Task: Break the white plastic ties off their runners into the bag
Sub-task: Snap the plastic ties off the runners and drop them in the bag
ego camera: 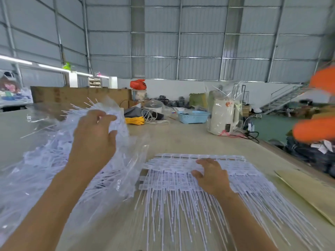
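We see our left hand [94, 136] raised over the clear plastic bag [54, 160], which lies on the left part of the table [190, 140] and is heaped with loose white ties [45, 153]. The fingers [110, 117] of that hand are curled round a bunch of ties at the bag's upper edge, and thin white tails stick out beyond the hand to the upper left. Our right hand [212, 176] rests on the stack of ties on their runners [190, 176], which lies flat on the table just right of the bag; its fingers [204, 162] are bent down onto the rows of small square heads, though we cannot tell whether they pinch anything or merely press. The long tails of that stack point toward us and fan out over the table's near edge. A flat piece of brown cardboard [308, 192] lies to the right of the stack. Further back on the table stand a white kettle [223, 120] wrapped in clear plastic, a light blue basket [193, 116] and a coil of yellow cable [135, 120]. At the right edge of the view, blurred orange sleeves [315, 129] of another person show.
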{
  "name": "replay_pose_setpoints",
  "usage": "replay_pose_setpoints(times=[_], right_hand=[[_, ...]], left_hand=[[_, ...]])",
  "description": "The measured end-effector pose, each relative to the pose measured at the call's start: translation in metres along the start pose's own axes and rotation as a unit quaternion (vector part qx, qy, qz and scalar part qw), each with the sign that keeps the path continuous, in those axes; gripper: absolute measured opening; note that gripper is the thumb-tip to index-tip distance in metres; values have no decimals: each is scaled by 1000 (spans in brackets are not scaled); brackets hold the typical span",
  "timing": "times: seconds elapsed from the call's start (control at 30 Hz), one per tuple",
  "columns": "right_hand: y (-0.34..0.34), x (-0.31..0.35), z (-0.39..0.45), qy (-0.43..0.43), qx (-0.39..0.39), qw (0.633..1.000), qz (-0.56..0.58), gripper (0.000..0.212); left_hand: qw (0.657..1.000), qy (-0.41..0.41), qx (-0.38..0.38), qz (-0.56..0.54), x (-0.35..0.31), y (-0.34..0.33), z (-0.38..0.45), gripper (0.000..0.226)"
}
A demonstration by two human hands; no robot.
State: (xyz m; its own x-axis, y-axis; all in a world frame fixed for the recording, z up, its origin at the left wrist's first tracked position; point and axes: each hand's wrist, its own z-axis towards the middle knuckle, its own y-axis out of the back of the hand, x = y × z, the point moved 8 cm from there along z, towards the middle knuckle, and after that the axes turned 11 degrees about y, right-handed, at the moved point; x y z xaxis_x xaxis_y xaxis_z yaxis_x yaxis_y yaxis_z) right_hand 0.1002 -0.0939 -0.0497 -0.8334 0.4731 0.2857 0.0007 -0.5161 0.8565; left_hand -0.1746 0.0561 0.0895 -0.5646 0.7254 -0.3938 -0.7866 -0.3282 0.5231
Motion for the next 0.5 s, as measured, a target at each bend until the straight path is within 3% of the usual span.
replay_pose_setpoints(times=[0.07, 0.1, 0.13, 0.2, 0.3, 0.37, 0.5], right_hand=[[-13, -5, -2, -6, 71, 997, -25, 57], [-18, -8, -4, -14, 100, 995, -25, 60], [-22, -10, -6, -25, 126, 991, -24, 62], [-26, -13, -10, -43, 161, 985, -35, 64], [-24, -12, -12, -47, 173, 982, -65, 63], [-21, -10, -12, -49, 171, 981, -75, 60], [-11, -7, -8, -65, 131, 988, -45, 51]], left_hand=[[980, -121, -93, -131, -56, 26, -22, 22], [964, -176, -76, -186, -84, 25, -34, 22], [949, -215, -14, -231, -108, 13, -43, 22], [932, -217, 155, -247, -137, -38, -55, 24], [940, -110, 317, -56, -121, -143, -60, 28], [937, -38, 339, 74, -88, -183, -59, 27], [925, 14, 335, 178, -53, -216, -48, 29]])
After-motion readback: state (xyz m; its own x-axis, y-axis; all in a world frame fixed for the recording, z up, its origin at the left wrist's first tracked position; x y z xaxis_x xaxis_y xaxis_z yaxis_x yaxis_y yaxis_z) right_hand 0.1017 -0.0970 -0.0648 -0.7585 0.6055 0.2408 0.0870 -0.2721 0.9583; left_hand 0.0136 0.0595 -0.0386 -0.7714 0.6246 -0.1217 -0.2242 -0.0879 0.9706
